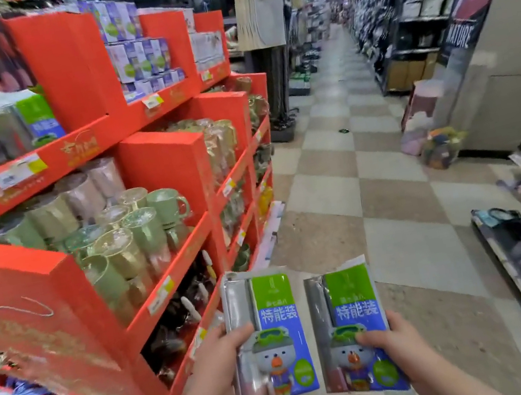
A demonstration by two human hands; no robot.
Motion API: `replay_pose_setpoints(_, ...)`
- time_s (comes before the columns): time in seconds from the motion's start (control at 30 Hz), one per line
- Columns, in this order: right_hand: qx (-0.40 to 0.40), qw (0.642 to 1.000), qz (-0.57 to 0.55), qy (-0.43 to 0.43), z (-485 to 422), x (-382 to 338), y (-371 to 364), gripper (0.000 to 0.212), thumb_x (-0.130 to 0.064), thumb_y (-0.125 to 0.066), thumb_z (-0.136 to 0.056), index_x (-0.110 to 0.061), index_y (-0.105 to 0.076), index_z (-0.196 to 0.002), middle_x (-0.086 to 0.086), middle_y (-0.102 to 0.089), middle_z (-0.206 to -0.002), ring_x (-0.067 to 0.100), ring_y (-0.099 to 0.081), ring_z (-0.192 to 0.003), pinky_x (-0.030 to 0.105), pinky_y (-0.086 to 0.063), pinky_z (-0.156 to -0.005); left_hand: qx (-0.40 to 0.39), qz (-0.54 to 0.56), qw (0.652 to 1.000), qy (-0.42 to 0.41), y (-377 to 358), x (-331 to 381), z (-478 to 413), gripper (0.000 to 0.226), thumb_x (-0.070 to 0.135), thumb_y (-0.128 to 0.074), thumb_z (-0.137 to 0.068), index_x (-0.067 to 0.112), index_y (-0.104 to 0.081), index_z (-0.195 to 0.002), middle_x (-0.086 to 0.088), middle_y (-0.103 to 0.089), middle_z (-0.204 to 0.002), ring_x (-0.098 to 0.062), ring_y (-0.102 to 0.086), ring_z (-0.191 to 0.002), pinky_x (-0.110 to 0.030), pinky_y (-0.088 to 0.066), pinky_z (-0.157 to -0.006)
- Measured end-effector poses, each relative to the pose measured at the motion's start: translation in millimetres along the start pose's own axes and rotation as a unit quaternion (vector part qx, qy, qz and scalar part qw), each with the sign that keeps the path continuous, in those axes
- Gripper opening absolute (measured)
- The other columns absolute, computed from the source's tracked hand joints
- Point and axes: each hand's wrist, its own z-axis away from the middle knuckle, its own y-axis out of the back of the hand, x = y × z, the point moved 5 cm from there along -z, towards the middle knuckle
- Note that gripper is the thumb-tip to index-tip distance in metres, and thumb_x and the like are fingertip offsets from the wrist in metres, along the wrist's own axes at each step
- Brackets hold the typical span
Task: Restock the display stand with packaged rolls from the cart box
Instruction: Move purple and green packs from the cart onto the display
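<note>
The left grip (217,354) clasps one pack of rolls (269,335) by its lower edge at 6 o'clock. The right grip (393,344) pinches a second pack (352,331) just beside it, toward 5 o'clock. The red display stand (156,167) rises at 9 to 11 o'clock, with matching packs (36,118) on its upper shelf. Both holds sit low on slick film, so a pack could slip on the upward reach, or clip the mugs (138,225) below.

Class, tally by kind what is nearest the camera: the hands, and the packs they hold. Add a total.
Hands: 2, the left hand and the right hand
Packs held: 2, the left pack and the right pack
Total: 4
</note>
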Motion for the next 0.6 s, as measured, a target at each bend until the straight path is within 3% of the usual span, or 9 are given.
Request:
replay_pose_setpoints(0.07,-0.003,1.000,-0.003,0.001,-20,-14,10,0.046,-0.002,-0.075,-0.056,-0.005,-0.060,-0.099,0.022,-0.072,-0.089,0.040,-0.070,-0.076,0.054,-0.057,-0.072,0.005,0.001,1.000,-0.006,-16,10,-13,0.009,-0.005,-0.053,-0.089,-0.001,-0.060,-0.093,-0.016,-0.070,-0.062,-0.027,-0.068,-0.051,-0.037,-0.056,-0.052)
replay_pose_setpoints(0.13,-0.008,1.000,-0.007,0.009,-43,-29,14,0.037,0.005,-0.072,-0.070,-0.004,-0.058,-0.103,0.022,-0.071,-0.092,0.041,-0.070,-0.078,0.057,-0.056,-0.074,0.012,-0.007,1.000,-0.020,-27,22,-28,0.010,-0.005,-0.052,-0.089,-0.001,-0.061,-0.092,-0.014,-0.070,-0.062,-0.024,-0.068,-0.050,-0.034,-0.055,-0.052)
replay_pose_setpoints(0.3,-0.047,0.998,-0.024,0.035,-101,-79,3,0.027,0.008,-0.064,-0.079,-0.003,-0.058,-0.103,0.020,-0.072,-0.084,0.033,-0.069,-0.062,0.038,-0.058,-0.054,0.031,0.005,0.999,-0.020,-41,50,-83,0.010,-0.002,-0.053,-0.090,-0.001,-0.060,-0.098,-0.016,-0.071,-0.069,-0.027,-0.068,-0.055,-0.032,-0.054,-0.051)
replay_pose_setpoints(0.47,-0.083,0.993,-0.040,0.070,-165,-146,-21,0.026,0.010,-0.060,-0.080,-0.002,-0.059,-0.103,0.021,-0.073,-0.082,0.032,-0.070,-0.060,0.035,-0.055,-0.047,0.040,0.008,0.998,-0.036,-55,83,-158,0.017,-0.001,-0.058,-0.087,-0.002,-0.062,-0.104,-0.024,-0.072,-0.086,-0.033,-0.069,-0.069,-0.037,-0.054,-0.062)
replay_pose_setpoints(0.6,-0.106,0.990,-0.041,0.083,-218,-198,-45,0.030,0.009,-0.061,-0.079,0.000,-0.057,-0.108,0.025,-0.072,-0.088,0.037,-0.069,-0.064,0.042,-0.058,-0.053,0.046,0.030,0.997,-0.052,-62,122,-212,0.020,-0.002,-0.062,-0.084,-0.002,-0.062,-0.105,-0.024,-0.072,-0.088,-0.038,-0.070,-0.074,-0.047,-0.056,-0.070)
